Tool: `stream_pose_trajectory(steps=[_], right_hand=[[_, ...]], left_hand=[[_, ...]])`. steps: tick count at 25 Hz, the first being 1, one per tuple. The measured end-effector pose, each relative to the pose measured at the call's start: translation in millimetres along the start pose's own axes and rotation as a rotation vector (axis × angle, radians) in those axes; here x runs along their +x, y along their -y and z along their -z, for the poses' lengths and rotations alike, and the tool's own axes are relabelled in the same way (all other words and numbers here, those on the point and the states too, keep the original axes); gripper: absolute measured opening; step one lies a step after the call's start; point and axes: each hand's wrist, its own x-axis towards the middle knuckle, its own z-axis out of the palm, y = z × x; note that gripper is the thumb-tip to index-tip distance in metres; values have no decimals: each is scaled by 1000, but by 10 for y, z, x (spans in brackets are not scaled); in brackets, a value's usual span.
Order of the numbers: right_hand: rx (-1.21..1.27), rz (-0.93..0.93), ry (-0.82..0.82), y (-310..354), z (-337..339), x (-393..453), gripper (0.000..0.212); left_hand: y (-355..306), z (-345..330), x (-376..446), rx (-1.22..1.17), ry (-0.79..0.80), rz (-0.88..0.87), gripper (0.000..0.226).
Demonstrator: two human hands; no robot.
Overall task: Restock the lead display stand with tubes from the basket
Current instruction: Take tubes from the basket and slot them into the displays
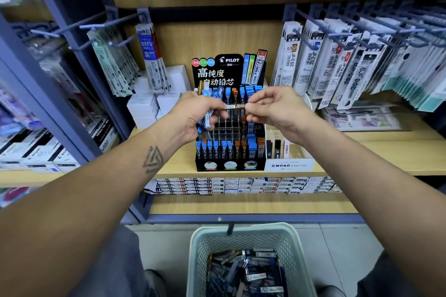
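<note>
The black Pilot lead display stand sits on the wooden shelf, with blue- and brown-capped tubes in its front and back rows and bare slots in the middle. My left hand grips a bunch of blue-capped lead tubes in front of the stand. A single brown-capped tube is held level between both hands: my right hand pinches its right end, and my left fingertips touch its left end. The pale basket on the floor below holds several loose tubes.
Refill packs hang on hooks to the right and left of the stand. A clear Mono graph holder stands right beside the stand. White boxes are stacked at its left. Flat boxes line the shelf below.
</note>
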Motion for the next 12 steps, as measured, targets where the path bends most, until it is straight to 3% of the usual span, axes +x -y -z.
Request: stream_pose_trajectory(steps=[4, 12], right_hand=[[121, -13, -74, 1, 32, 29, 15], [-469, 238, -210, -55, 15, 117, 12]], left_hand=[[5, 15, -41, 33, 2, 24, 23], [26, 83, -65, 142, -12, 95, 13]])
